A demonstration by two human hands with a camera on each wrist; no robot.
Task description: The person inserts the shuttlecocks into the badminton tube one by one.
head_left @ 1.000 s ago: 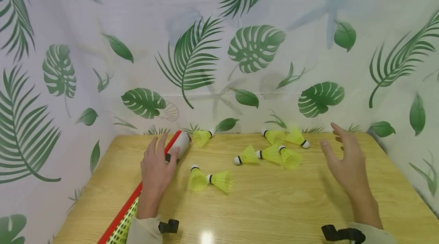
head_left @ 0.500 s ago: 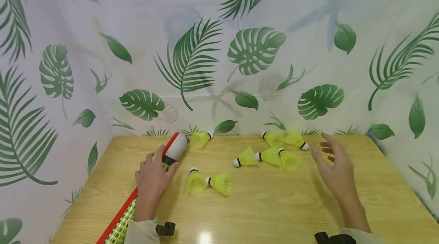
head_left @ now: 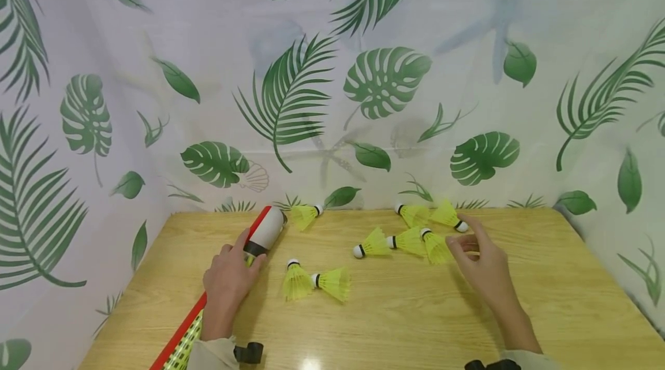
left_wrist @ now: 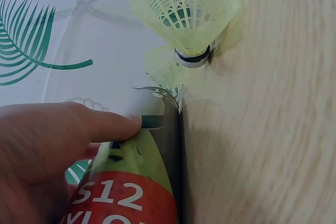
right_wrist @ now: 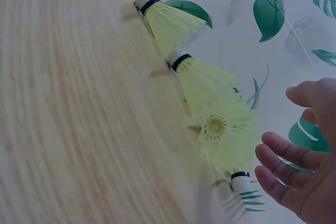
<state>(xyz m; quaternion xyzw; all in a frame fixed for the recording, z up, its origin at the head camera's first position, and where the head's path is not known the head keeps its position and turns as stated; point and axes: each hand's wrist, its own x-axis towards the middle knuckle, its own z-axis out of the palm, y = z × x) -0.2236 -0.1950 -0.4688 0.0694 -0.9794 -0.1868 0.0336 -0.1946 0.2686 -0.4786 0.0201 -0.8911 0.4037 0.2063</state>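
My left hand (head_left: pixel 226 283) grips a long shuttlecock tube (head_left: pixel 183 332) lying slanted at the left of the table. The tube has a red strip, a yellow-green see-through body and a white end with a black band. In the left wrist view, the thumb presses near that end, above the red label (left_wrist: pixel 126 198). My right hand (head_left: pixel 487 266) hovers at the right, thumb and fingers bent and apart. Its fingertips are close to a yellow shuttlecock (head_left: pixel 445 214) with a white base and another shuttlecock (head_left: pixel 436 247). In the right wrist view, nothing is between the fingers (right_wrist: pixel 286 150).
More yellow shuttlecocks lie to the left of the right hand, one of them (head_left: pixel 374 244) nearest the middle. Two shuttlecocks (head_left: pixel 332 284) touch beside the tube. A single shuttlecock (head_left: pixel 303 216) lies by the back edge. Leaf-patterned cloth (head_left: pixel 312 98) rises behind the wooden table (head_left: pixel 395 324).
My right hand has moved left and slightly down, to the shuttlecock group, with its fingers bending more. My left hand has slid a little down the tube, showing more of its white end.
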